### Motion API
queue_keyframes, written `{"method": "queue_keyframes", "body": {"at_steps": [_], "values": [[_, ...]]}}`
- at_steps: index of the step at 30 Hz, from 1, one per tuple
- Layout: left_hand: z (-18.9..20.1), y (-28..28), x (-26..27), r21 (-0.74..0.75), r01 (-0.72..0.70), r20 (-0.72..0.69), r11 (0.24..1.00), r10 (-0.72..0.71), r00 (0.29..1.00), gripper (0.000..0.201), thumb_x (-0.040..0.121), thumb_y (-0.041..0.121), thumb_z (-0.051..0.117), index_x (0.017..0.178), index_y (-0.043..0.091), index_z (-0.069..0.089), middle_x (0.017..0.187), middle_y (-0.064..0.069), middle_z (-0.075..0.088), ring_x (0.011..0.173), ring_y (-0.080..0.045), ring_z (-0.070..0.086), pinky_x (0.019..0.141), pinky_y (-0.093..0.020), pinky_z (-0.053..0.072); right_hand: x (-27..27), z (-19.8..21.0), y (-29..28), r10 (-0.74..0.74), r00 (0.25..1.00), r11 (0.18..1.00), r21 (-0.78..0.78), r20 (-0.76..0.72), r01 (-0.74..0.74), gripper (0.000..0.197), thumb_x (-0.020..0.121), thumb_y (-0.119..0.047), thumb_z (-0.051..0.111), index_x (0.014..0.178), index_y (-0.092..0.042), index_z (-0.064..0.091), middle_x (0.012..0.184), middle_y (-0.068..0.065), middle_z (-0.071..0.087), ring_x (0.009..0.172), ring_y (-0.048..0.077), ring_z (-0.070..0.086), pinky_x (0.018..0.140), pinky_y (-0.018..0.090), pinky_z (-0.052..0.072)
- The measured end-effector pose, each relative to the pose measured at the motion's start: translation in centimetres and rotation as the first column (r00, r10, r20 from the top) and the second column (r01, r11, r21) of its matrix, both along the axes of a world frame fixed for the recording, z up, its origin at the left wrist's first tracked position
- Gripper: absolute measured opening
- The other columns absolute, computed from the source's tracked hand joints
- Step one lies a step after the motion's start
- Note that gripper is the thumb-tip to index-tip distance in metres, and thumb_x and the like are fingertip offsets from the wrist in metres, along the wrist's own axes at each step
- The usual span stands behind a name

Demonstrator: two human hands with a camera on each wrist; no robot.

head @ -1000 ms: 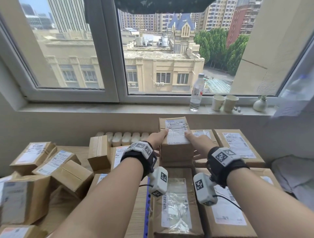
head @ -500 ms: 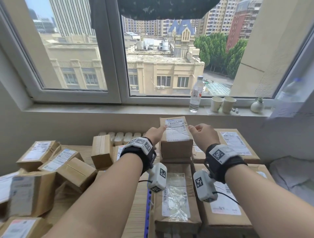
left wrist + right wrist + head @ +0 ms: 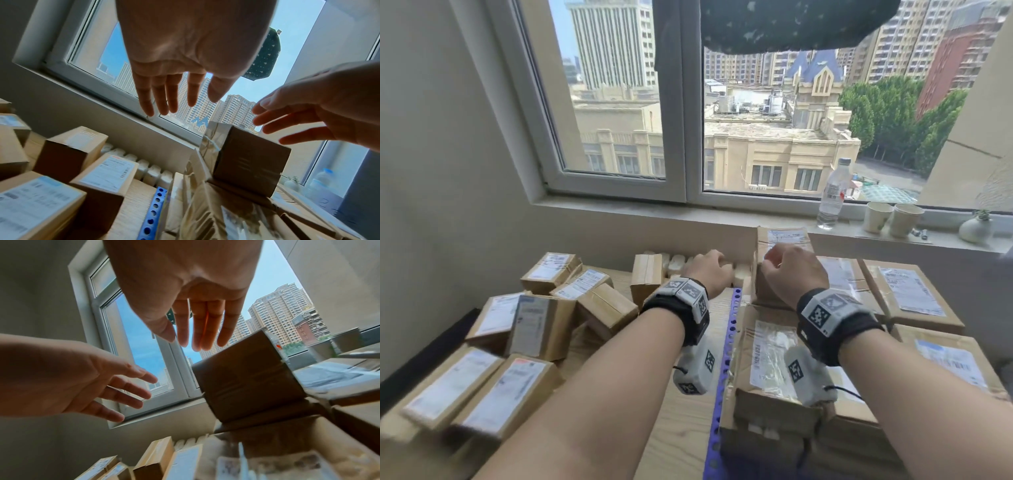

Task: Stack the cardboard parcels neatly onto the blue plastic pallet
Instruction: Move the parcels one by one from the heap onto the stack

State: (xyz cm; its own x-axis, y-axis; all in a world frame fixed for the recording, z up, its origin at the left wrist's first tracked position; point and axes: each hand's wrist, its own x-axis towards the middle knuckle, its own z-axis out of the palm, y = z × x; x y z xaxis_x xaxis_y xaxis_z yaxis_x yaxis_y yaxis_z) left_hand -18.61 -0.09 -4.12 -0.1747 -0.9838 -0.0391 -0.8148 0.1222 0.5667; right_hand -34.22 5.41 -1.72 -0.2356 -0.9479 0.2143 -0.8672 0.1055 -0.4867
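The blue plastic pallet (image 3: 726,359) edge runs up the frame's centre; unstacked cardboard parcels (image 3: 536,327) fill the lower left. The left hand (image 3: 709,270), nearer them, and the right hand (image 3: 792,270), over the stacked top parcel (image 3: 784,246), are both spread and empty.

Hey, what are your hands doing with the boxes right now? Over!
Left hand, right hand open, empty. Top parcel sits on stack. Loose parcels wait left.
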Motion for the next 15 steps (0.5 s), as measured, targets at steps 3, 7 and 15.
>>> {"method": "queue_keyframes", "body": {"at_steps": [3, 7, 15], "values": [[-0.2, 1.2, 2.5, 0.011, -0.020, 0.007, 1.000, 0.020, 1.000, 0.046, 0.095, 0.031, 0.044, 0.139, 0.019, 0.046, 0.143, -0.009, 0.049, 0.127, -0.026, 0.048, 0.107, -0.038, 0.039, 2.7, -0.4, -0.1, 0.065, 0.998, 0.997, 0.033, 0.013, -0.065, 0.020, 0.090, -0.036, 0.053, 0.102, -0.026, 0.065, 0.098, -0.003, 0.068, 0.090, 0.019, 0.063, 0.084, 0.039, 0.054], [-0.3, 2.1, 6.2, 0.016, -0.057, 0.024, 0.998, 0.057, 0.998, 0.042, 0.097, 0.029, 0.043, 0.136, 0.018, 0.050, 0.141, -0.008, 0.051, 0.126, -0.026, 0.050, 0.106, -0.036, 0.040, 6.6, -0.4, -0.5, 0.148, 0.989, 0.988, 0.037, 0.013, -0.148, 0.017, 0.090, -0.035, 0.054, 0.098, -0.027, 0.066, 0.096, -0.003, 0.068, 0.091, 0.019, 0.063, 0.084, 0.039, 0.054], [-1.2, 2.0, 15.2, 0.057, -0.217, -0.001, 0.975, 0.217, 0.976, 0.039, 0.097, 0.025, 0.042, 0.135, 0.018, 0.052, 0.138, -0.008, 0.054, 0.124, -0.026, 0.052, 0.104, -0.035, 0.042, 15.1, -1.4, -2.5, 0.287, 0.958, 0.956, 0.076, -0.024, -0.284, 0.018, 0.090, -0.033, 0.051, 0.097, -0.028, 0.067, 0.098, -0.005, 0.069, 0.089, 0.017, 0.061, 0.077, 0.032, 0.050]]}}
